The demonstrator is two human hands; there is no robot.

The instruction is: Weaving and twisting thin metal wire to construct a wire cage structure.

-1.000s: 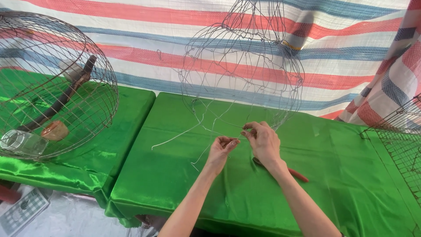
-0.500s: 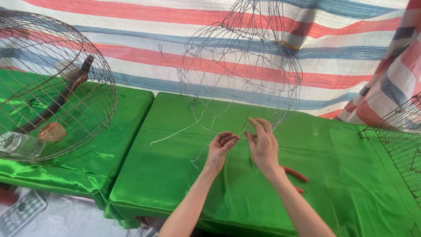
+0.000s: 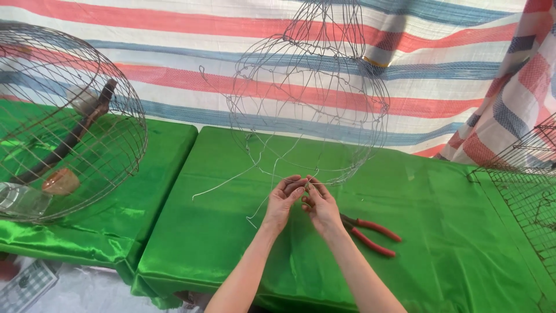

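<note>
Head cam: L hand (image 3: 282,200) & R hand (image 3: 320,204) fingertips pinched together on thin wire strand (image 3: 255,168) below hanging wire frame (image 3: 310,98), over green table (image 3: 231,243) (red-handled pliers (image 3: 370,235) lie just beside R wrist).

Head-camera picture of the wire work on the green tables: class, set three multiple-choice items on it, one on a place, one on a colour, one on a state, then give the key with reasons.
1. Where do the pliers lie?
A. Inside the round cage
B. On the green cloth, right of the hands
C. In the left hand

2. What colour are the plier handles?
A. Red
B. Blue
C. Yellow

3. How do the two hands stand?
A. Far apart
B. Flat on the cloth
C. Fingertips together at a thin wire

Key: 1 B, they rest on the green cloth just beside the right hand. 2 A, both handles show red. 3 C, the left hand meets the right at the wire under the half-made wire frame.
</note>
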